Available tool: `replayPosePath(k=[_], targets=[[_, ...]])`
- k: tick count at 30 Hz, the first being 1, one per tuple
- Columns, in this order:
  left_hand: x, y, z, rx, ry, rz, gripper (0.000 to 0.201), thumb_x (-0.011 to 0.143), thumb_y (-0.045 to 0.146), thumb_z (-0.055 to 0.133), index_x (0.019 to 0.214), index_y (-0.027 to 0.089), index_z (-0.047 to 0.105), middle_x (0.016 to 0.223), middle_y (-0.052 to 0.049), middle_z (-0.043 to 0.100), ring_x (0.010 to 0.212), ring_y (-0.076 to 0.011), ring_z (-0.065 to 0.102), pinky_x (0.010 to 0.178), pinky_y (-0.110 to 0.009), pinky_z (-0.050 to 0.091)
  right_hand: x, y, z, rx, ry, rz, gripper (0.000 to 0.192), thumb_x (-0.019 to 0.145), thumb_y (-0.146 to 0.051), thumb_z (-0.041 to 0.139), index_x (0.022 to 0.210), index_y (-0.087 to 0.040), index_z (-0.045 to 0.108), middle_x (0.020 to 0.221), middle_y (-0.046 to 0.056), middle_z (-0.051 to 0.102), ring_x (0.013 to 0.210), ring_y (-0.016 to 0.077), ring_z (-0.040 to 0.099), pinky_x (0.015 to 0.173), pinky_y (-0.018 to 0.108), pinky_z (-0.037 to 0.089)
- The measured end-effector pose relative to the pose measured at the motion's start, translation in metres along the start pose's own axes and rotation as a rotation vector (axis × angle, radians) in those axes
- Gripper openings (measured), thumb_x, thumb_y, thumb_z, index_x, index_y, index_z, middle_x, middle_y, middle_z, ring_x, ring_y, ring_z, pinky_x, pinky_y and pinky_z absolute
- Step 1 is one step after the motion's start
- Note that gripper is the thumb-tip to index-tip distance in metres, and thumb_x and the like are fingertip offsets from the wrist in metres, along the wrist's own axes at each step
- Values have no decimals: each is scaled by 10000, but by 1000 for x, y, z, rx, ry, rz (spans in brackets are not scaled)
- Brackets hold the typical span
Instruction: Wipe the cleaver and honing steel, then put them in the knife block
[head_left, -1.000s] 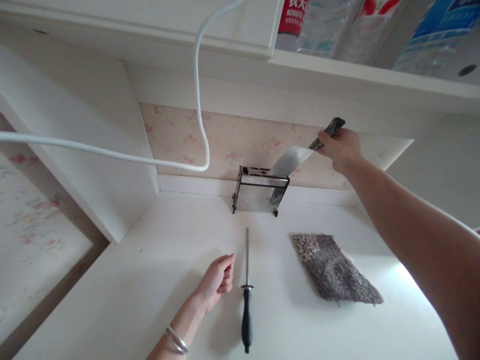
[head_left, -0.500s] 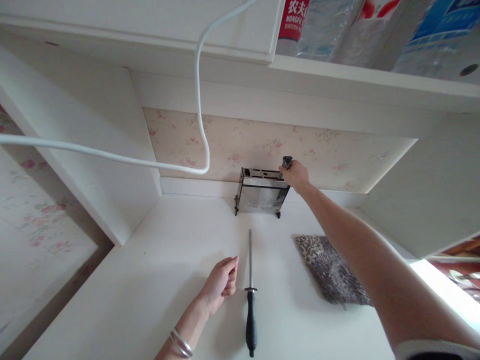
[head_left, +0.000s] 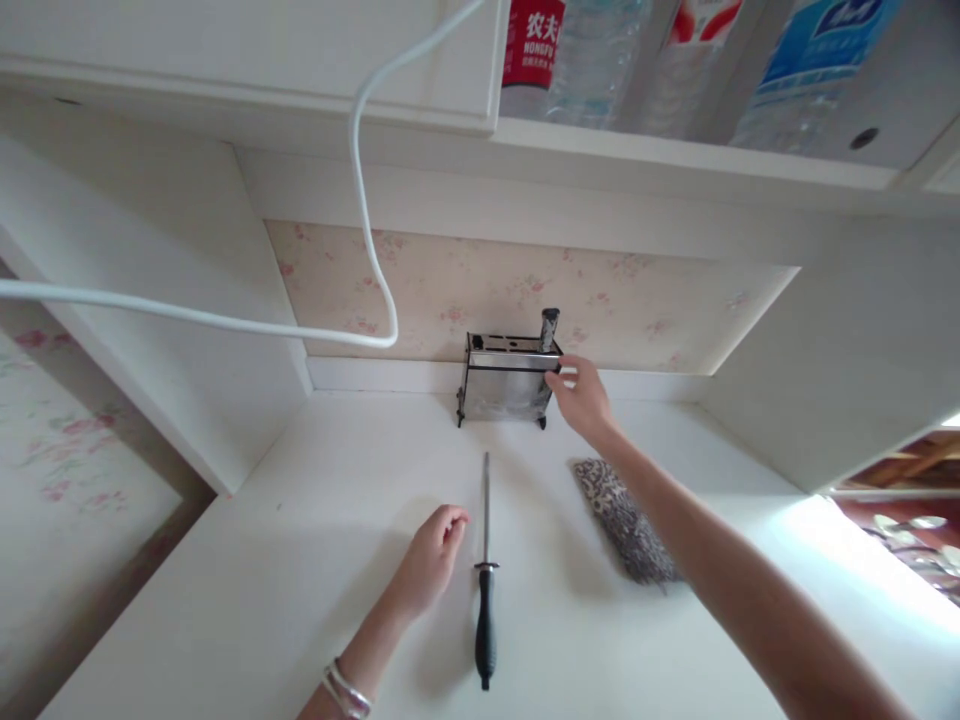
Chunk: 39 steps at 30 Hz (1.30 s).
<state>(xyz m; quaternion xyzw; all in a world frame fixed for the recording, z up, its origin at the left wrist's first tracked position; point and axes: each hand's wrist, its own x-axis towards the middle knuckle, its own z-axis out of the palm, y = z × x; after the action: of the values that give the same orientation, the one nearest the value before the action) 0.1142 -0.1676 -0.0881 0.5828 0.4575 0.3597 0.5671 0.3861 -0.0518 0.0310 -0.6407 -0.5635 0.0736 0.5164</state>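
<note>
While open, right hand (head_left: 581, 395) touches knife rack (head_left: 504, 385) — empty grip.

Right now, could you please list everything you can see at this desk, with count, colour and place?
knife rack: one, shiny metal, at the back of the desk against the wall.
knife handle: one, dark, sticking up from the rack's right end.
sharpening steel: one, metal rod with black handle, lying on the desk, centre front.
patterned cloth: one, brown and grey, on the desk right of the steel, partly behind the right forearm.
cable: one, white, hanging in a loop at upper left.
bottles: several, clear with red or blue labels, on the shelf above.
desk: one, white.
left hand: loosely curled, resting on the desk beside the steel; silver bangles on the wrist.
right hand: open, at the rack's right edge.
</note>
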Motion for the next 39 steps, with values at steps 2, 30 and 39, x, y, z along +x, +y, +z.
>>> replayPosePath(k=[2,30,39], targets=[[-7,1,-1,357,-16,307,303,912,195,427,1153,254,601,1133,-67,601,1049,-203,547,947,-351,428,-51,16,0,218,-151,189,449,757,-499,606,1090,-202,554,950,66,654,761,198,648,652,318,520],[103,238,-4,465,185,740,264,809,379,666,960,174,596,916,-70,711,862,-216,679,795,-352,541,-189,75,1,196,-384,219,196,831,-379,494,819,-247,639,576,-16,604,532,173,564,512,249,381],[184,297,-2,149,459,929,200,873,275,595,1029,210,489,947,-49,663,892,-155,654,758,-281,533,-189,80,4,183,-394,185,159,825,-304,484,821,-252,634,629,-14,619,556,166,552,527,244,368]])
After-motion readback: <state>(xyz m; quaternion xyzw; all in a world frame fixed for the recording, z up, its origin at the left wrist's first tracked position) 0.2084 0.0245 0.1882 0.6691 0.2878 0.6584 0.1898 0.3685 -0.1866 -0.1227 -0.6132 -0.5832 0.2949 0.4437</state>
